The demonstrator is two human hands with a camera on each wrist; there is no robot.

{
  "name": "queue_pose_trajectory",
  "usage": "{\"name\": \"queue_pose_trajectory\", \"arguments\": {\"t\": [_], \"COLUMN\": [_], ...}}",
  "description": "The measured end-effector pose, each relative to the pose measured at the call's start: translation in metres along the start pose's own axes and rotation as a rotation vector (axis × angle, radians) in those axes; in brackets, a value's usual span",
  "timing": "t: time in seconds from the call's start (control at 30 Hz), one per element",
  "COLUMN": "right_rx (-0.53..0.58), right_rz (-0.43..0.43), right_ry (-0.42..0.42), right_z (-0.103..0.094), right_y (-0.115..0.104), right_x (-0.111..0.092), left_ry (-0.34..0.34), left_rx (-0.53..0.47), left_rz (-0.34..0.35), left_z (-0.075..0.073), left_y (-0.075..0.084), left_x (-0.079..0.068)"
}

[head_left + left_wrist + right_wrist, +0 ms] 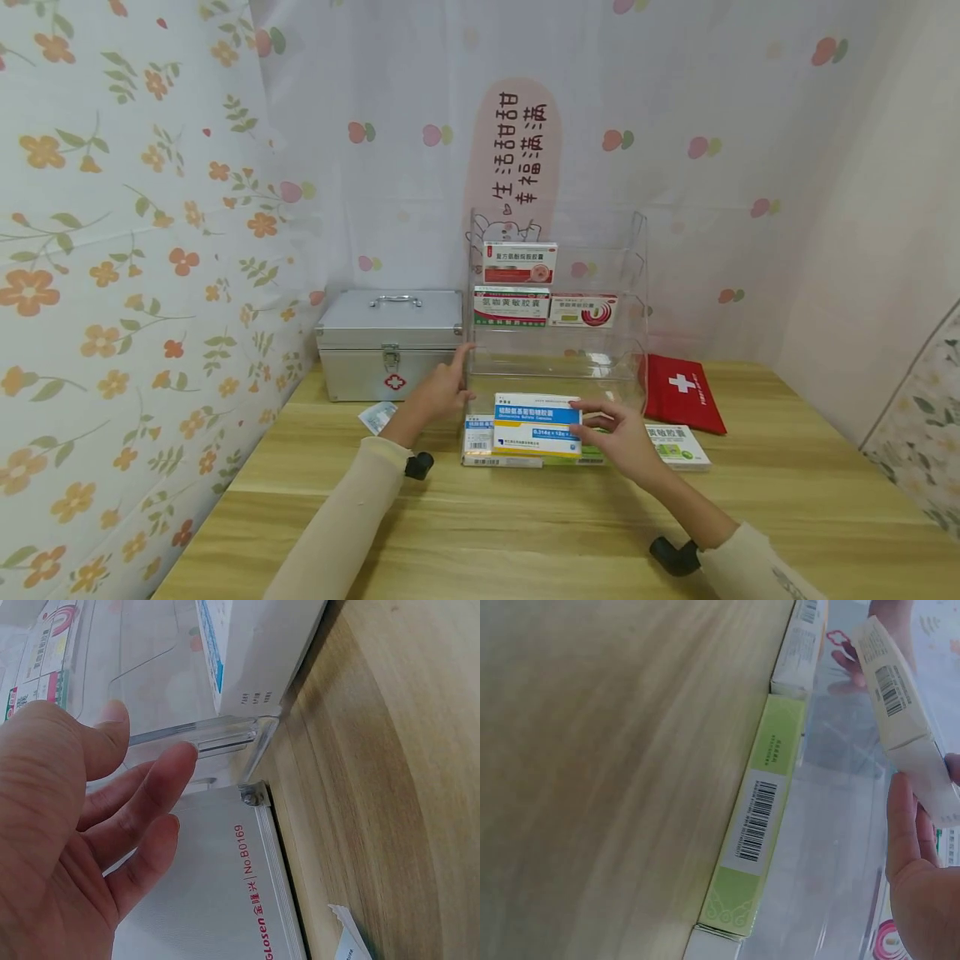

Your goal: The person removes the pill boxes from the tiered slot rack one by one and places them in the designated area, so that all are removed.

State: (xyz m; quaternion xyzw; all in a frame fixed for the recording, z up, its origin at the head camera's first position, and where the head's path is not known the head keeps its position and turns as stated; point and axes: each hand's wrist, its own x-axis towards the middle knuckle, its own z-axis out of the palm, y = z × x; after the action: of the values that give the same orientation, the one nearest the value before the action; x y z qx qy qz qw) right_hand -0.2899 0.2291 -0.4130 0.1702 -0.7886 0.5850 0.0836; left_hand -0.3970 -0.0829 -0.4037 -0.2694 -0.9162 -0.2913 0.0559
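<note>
My right hand (618, 433) pinches a white, blue and yellow medicine box (536, 425) by its right end, thumb and fingers on opposite faces. In the right wrist view, the box (892, 690) is raised above a row of boxes. My left hand (441, 396) is at the left side of a clear tiered display rack (555, 364). In the left wrist view, its fingers are loosely bent near the rack's edge and hold nothing; contact is hard to tell. A similar blue-and-white box (477, 433) and a green box (757, 817) stand low at the rack's front.
Three medicine boxes, including a red-and-white one (520, 263), stand on the upper tiers. A silver first-aid case (390, 333) is left of the rack. On the right lie a red first-aid pouch (686, 396) and a white-green box (678, 447). A small packet (377, 417) lies left.
</note>
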Motion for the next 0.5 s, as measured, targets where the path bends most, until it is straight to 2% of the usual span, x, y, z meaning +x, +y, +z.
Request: {"name": "queue_pose_trajectory", "arguments": {"t": [0.27, 0.5], "right_rx": [-0.07, -0.035], "right_rz": [0.038, 0.107], "right_ry": [-0.022, -0.06], "right_z": [0.001, 0.005], "right_y": [-0.002, -0.006], "right_x": [-0.01, -0.018], "left_ry": [0.017, 0.026], "left_rx": [0.012, 0.012], "left_rz": [0.024, 0.019], "left_z": [0.002, 0.003], "left_y": [-0.003, -0.003], "left_x": [0.002, 0.001]}}
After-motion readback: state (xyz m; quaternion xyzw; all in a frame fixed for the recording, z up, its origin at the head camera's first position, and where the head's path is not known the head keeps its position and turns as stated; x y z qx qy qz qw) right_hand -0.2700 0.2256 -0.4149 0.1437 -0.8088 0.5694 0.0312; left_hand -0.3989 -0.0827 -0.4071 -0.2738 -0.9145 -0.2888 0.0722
